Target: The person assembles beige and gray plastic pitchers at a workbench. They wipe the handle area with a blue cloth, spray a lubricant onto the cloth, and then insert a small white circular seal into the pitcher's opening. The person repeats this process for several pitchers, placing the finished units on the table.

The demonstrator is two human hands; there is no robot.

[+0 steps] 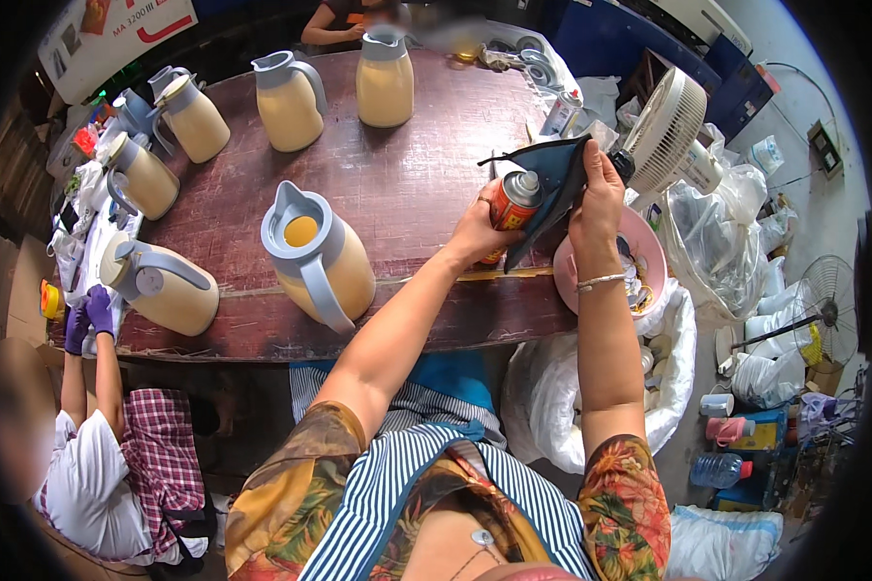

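The left hand (482,230) curls round an orange spray can (519,201), and right beside it the right hand (599,198) pinches a dark, black-edged cloth (556,179), both up over the right side of the table (426,165)! Just below that right hand I see a pink basin (564,276), off to the left stands a cream jug (349,276), and way beyond, a matching jug (386,92) stands near the far edge.

The left hand (482,230) is curled, the right hand (599,198) pinching.
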